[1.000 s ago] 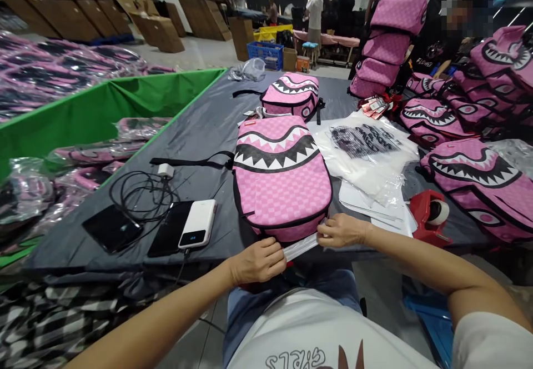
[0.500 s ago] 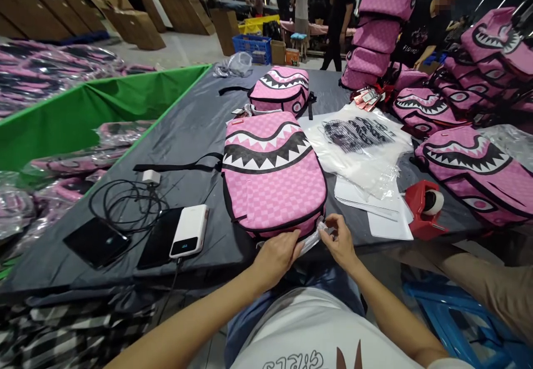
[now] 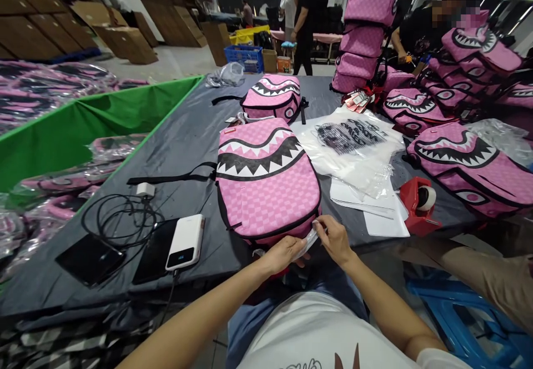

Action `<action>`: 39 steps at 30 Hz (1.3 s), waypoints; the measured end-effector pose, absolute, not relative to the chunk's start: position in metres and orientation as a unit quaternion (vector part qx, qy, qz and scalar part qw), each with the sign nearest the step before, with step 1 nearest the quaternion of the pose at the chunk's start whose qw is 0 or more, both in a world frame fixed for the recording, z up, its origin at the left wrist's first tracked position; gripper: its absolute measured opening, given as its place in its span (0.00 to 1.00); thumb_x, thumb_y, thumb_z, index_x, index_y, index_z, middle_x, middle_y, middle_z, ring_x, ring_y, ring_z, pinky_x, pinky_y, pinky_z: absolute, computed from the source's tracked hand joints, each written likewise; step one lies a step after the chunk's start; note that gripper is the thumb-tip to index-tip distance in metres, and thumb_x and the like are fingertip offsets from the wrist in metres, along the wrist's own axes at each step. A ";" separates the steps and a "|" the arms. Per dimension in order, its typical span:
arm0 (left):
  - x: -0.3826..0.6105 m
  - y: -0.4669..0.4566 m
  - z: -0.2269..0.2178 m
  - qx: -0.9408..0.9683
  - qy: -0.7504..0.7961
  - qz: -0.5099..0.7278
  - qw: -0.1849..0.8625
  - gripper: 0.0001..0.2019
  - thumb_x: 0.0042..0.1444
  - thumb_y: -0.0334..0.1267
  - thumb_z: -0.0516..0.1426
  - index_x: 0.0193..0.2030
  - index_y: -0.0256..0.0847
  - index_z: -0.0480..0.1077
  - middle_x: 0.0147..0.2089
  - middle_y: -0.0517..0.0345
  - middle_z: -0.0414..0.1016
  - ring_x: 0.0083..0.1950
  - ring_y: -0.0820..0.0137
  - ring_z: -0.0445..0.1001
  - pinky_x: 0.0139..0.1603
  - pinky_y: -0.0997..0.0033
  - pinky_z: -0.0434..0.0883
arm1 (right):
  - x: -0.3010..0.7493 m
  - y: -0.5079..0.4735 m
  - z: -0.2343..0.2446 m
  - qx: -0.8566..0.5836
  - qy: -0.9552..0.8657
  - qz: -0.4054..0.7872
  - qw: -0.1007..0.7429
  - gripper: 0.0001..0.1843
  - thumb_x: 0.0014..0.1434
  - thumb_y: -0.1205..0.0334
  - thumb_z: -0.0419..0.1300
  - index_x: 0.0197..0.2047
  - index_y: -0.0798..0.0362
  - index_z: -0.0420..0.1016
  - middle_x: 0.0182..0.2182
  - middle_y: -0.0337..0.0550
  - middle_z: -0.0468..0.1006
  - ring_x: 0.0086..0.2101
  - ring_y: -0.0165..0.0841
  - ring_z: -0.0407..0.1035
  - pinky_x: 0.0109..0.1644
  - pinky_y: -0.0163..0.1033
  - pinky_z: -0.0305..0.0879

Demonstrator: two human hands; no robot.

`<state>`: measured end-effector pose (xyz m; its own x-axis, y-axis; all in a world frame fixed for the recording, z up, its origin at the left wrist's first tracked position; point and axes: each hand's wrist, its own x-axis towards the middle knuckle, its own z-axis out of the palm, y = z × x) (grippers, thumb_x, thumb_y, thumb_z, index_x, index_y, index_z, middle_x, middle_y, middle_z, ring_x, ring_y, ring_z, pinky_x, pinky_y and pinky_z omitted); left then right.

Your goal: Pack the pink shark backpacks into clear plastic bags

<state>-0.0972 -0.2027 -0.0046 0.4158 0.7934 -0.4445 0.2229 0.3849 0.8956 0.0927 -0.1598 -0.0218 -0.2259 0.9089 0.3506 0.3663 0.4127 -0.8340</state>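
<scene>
A pink checkered backpack [image 3: 268, 197] with a black-and-white shark-mouth print lies front side up at the table's near edge. By its bottom edge, my left hand [image 3: 287, 252] is closed on a strip of clear plastic [image 3: 308, 241]. My right hand [image 3: 333, 238] pinches the other end of that strip, close to the bag's lower right corner. Whether the strip is attached to the bag is hidden. Behind this bag lies a second pink backpack [image 3: 272, 96] with the same print.
Left of the bag are a white power bank [image 3: 186, 241], dark tablets and a coiled black cable [image 3: 120, 210]. To the right lie clear printed bags [image 3: 350, 135], white sheets [image 3: 385, 222], a red tape dispenser [image 3: 418, 205] and more backpacks [image 3: 470, 163]. A co-worker stands behind them.
My view has shifted slightly, so the table things sit further left. Both hands still hold the plastic strip, which looks straighter between them. The co-worker at right has leaned over the bags.
</scene>
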 end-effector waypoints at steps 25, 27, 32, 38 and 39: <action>-0.093 -0.218 -0.034 0.858 0.485 0.138 0.096 0.16 0.73 0.37 0.46 0.40 0.39 0.74 0.30 0.55 0.79 0.31 0.67 0.77 0.33 0.71 0.69 | 0.102 -0.153 -0.028 -0.360 -0.771 0.268 0.451 0.14 0.67 0.46 0.59 0.41 0.49 0.71 0.33 0.44 0.77 0.36 0.36 0.72 0.42 0.42 0.71; -0.095 -0.219 -0.034 0.866 0.471 0.151 0.082 0.17 0.73 0.36 0.46 0.38 0.38 0.74 0.30 0.54 0.78 0.31 0.68 0.77 0.34 0.69 0.70 | 0.103 -0.151 -0.018 -0.203 -0.908 0.173 0.324 0.12 0.68 0.50 0.59 0.44 0.49 0.75 0.35 0.46 0.79 0.38 0.37 0.72 0.48 0.44 0.69; -0.149 -0.238 -0.028 0.882 0.418 0.208 -0.067 0.11 0.71 0.36 0.52 0.51 0.40 0.75 0.40 0.53 0.81 0.42 0.66 0.76 0.46 0.65 0.69 | 0.095 -0.136 -0.012 -0.120 -0.971 0.039 0.204 0.14 0.69 0.51 0.59 0.38 0.52 0.76 0.27 0.43 0.77 0.30 0.34 0.68 0.42 0.43 0.62; -0.216 -0.241 -0.055 0.863 0.422 0.236 -0.150 0.20 0.67 0.25 0.52 0.56 0.52 0.75 0.44 0.57 0.82 0.45 0.69 0.75 0.52 0.67 0.66 | 0.096 -0.132 -0.018 -0.130 -0.963 0.052 0.231 0.12 0.66 0.56 0.60 0.31 0.50 0.74 0.24 0.40 0.74 0.27 0.33 0.65 0.41 0.42 0.59; -0.219 -0.237 -0.061 0.860 0.434 0.230 -0.140 0.20 0.67 0.25 0.52 0.55 0.53 0.76 0.43 0.57 0.82 0.44 0.70 0.75 0.50 0.68 0.66 | 0.095 -0.132 -0.019 -0.135 -0.961 0.052 0.235 0.12 0.65 0.57 0.60 0.30 0.50 0.73 0.24 0.40 0.74 0.27 0.33 0.64 0.41 0.42 0.58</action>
<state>-0.2193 -0.2373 -0.0607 0.5172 0.6815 0.5177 0.8106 -0.5842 -0.0408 0.0954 -0.1324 -0.0188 -0.8533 0.2836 0.4376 0.2345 0.9582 -0.1639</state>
